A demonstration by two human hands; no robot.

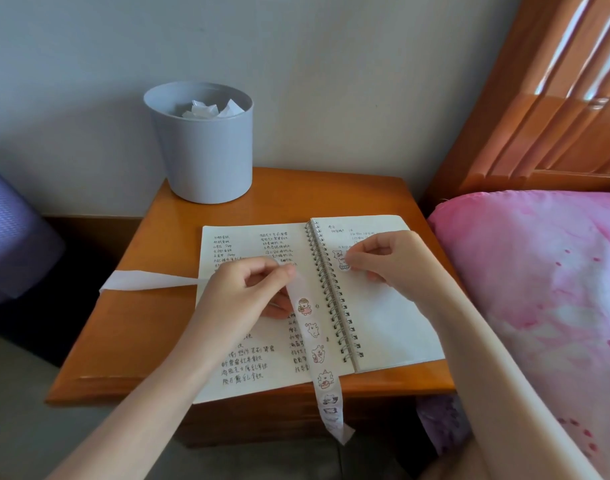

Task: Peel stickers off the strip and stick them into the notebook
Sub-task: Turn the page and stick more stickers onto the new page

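Evidently the sticking step was in hand. The right grip point(386, 261) pinched a small cartoon sticker point(341, 264) by its right edge, thumb and forefinger curled on it. It held the sticker low over the upper right page of the notebook point(393, 323), just beside the spiral binding. Whether the glue had met the paper could not be told.

The left grip point(248, 289) was closed on the strip point(312, 336), thumb above and fingers curled beneath, over the middle of the left page. From there the unpeeled part ran down across the handwriting and hung off the front edge of the tabletop point(141, 323), while the bare backing trailed leftward off the notebook.

The next move, as I judged it, called for laying the sticker flat and rubbing it down with a fingertip. The right grip would then cross to the strip for the sticker just below the left thumb.

Both forearms reached in from below. The notebook lay open on the tabletop, with a grey bin point(199, 157) behind it and a bed point(539, 289) to the right.
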